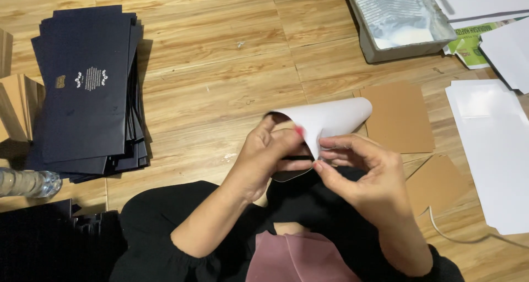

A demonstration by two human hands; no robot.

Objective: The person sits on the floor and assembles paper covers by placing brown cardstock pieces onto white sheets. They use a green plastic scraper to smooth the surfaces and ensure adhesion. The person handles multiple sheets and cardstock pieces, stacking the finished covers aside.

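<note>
A person seated on a wooden floor [220,67] bends a white sheet [330,117] into a curl above the lap, both hands closed on its lower edge: the left hand [270,158] pinches one side between thumb and fingers, the right hand [358,172] nips the folded point beside it, the two grips almost touching. The sheet looks light and thin, pliant enough to roll yet springy, and likely to crease if pressed hard; the edges near a corner seem the safest place to take it, with a soft pinch. A dark card [292,174] shows just beneath the hands. A stack of dark blue envelopes [88,95] lies toward the floor's left side, brown cards [399,117] and white sheets [490,150] to the right, a grey tray [397,23] at the far edge, a plastic bottle [27,183] at the left.
</note>
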